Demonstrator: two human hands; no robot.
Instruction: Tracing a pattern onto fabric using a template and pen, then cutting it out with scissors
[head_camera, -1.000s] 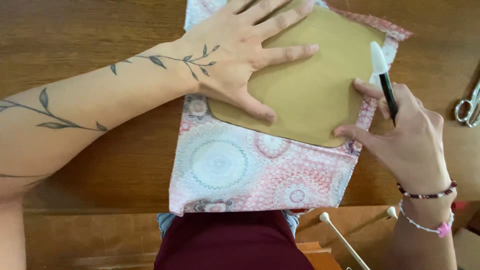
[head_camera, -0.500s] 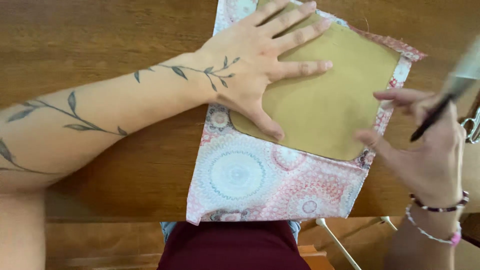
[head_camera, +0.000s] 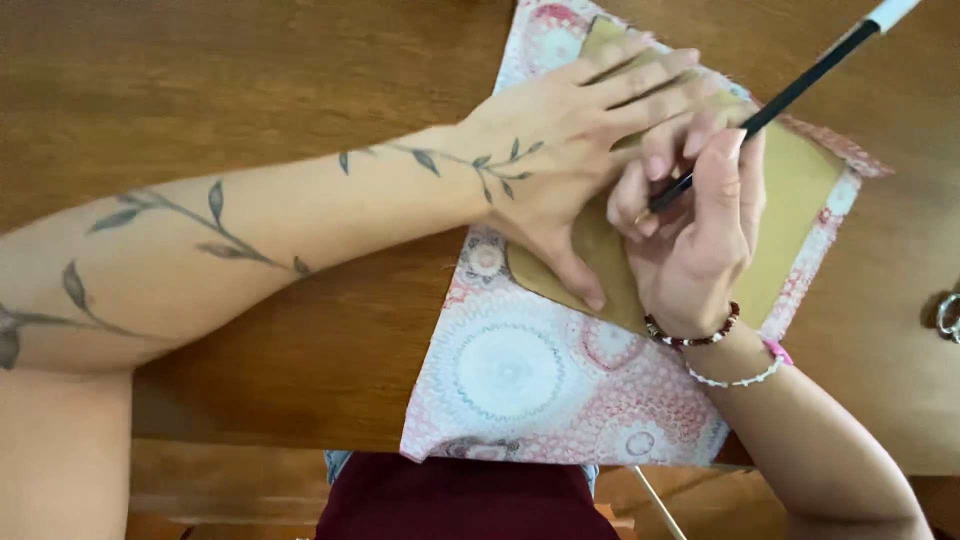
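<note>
Head view, one entry per item.

Table (head_camera: 200, 80): brown wood, bearing all below.

Fabric (head_camera: 530, 390): pink and pale-blue medallion print, flat, its near edge hanging just over the table's front.

Template (head_camera: 800, 190): tan card, lying on the fabric's far half, partly hidden under both hands.

Left hand (head_camera: 560, 170): open, palm down, fingers spread, pressing the template flat; leaf tattoo along the forearm.

Right hand (head_camera: 700, 240): closed around a pen (head_camera: 790, 95), black barrel, pale cap end pointing away; its tip is hidden between the two hands, at or near the template. Two bead bracelets on the wrist.

Metal object (head_camera: 948, 315): at the right edge, cut off, kind unclear.

Containers: none in sight.

Risk, as I judge it: the hands crowd together, so the pen could catch a left fingertip, or the template could slip under uneven pressure and spoil a line. The overhanging fabric might drag.
</note>
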